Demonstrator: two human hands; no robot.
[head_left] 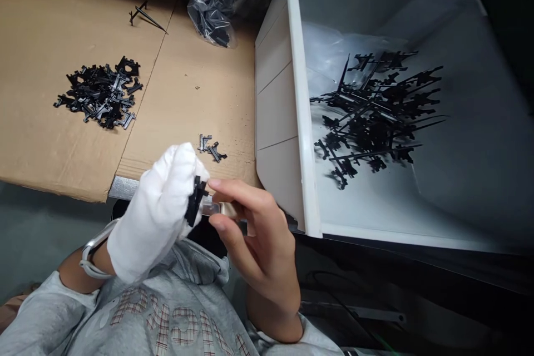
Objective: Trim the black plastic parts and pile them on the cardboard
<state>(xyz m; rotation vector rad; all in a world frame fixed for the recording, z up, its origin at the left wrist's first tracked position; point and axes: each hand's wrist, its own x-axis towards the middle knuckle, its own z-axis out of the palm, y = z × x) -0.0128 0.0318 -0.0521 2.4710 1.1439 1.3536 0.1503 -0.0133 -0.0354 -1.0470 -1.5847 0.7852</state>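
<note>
Black plastic part (194,200) gripped in closed, gloved left hand (156,214), just off the front edge of cardboard (196,94); clear piece (212,207) pinched by right hand (254,239); loose parts (100,94) heaped at left; sprues (375,111) in white bin (304,122) at right.

White cotton glove (156,214) over the left fingers (180,164), with a white wristband (95,250) just behind them. Right fingers (237,192) bare. Behind both sets of fingers, a grey sweatshirt (196,272) with large plaid-patterned letters (183,325) across the front and loose grey sleeves (41,317).
</note>
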